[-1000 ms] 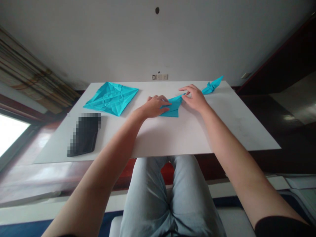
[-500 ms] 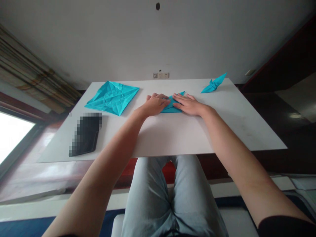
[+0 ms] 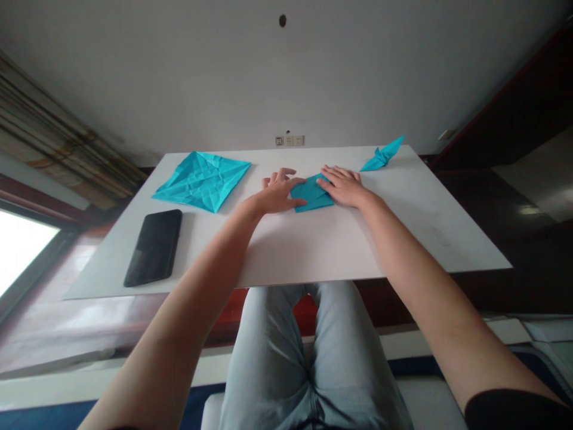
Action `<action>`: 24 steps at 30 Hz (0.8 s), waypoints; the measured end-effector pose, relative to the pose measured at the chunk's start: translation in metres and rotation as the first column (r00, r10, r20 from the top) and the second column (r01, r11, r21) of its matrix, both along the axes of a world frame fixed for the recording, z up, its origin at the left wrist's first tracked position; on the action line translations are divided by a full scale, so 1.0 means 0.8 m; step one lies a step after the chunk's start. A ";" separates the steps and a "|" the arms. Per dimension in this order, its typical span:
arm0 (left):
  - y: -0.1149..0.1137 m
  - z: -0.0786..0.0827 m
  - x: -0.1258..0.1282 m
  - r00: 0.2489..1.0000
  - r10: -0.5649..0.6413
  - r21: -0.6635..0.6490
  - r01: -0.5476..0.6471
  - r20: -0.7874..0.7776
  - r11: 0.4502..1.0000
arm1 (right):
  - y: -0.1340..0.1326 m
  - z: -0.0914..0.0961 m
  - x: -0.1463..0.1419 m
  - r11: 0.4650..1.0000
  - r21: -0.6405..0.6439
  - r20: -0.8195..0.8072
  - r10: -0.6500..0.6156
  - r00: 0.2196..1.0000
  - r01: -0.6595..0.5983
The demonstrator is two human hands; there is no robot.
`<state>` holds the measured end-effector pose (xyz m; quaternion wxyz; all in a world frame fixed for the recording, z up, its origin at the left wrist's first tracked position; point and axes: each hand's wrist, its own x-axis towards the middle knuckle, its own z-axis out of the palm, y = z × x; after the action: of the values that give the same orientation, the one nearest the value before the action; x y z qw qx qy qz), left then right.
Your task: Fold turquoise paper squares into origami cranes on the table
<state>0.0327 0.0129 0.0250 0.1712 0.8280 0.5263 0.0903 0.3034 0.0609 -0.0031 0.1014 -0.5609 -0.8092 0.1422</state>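
- We see folded paper point(image 3: 308, 194) at the white table's point(image 3: 313, 251) middle; our right hand point(image 3: 345, 187), flat, hides its right end.
- Our left hand point(image 3: 278, 194), spread, touches its left end.
- Table's left: creased sheet point(image 3: 203, 180), phone point(image 3: 153, 248); far right: paper bird point(image 3: 382, 155).

Toward me from the folded paper point(image 3: 312, 194), the white table point(image 3: 308, 251) gives a free lane, walled by my left forearm point(image 3: 219, 257) and right forearm point(image 3: 412, 260). My left hand point(image 3: 278, 194) blocks the paper's left edge, my right hand point(image 3: 345, 187) its right. Farther left of it lie a creased sheet point(image 3: 203, 180) and phone point(image 3: 153, 248); beyond right, a folded figure point(image 3: 384, 155).
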 end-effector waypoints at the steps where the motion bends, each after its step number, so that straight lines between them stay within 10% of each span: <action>1: 0.000 0.000 0.000 1.000 -0.001 -0.006 0.001 -0.003 1.000 | 0.001 0.000 0.002 1.000 0.001 -0.006 -0.013 1.000 0.013; 24: -0.009 -0.003 0.026 0.995 0.006 0.044 -0.011 0.103 0.999 | 0.019 -0.010 0.004 0.980 0.148 -0.248 -0.092 0.964 0.132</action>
<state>0.0534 0.0060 0.0228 0.1793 0.8235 0.5182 0.1452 0.3065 0.0763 -0.0115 0.2519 -0.5743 -0.7669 0.1361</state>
